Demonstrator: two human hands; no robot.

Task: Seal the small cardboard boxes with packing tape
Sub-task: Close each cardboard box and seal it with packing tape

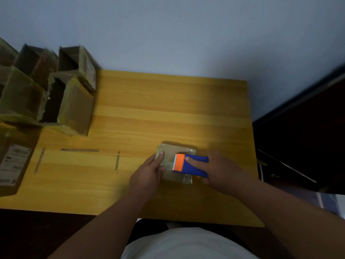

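Note:
A small flat cardboard box [179,149] wrapped in shiny tape lies on the yellow wooden table [158,109], right of centre near the front. My left hand [149,171] presses on the box's left side, its fingers laid flat over the top. My right hand [222,169] grips a blue tape dispenser [196,164] with an orange toothed cutter end, index finger stretched along its top. The dispenser lies across the box top, cutter pointing left toward my left fingers.
Several open cardboard boxes [56,90] are stacked at the table's back left. A labelled box [13,165] sits at the left edge. Three dark tape strips [79,150] mark the tabletop on the left. Dark furniture [308,137] stands to the right.

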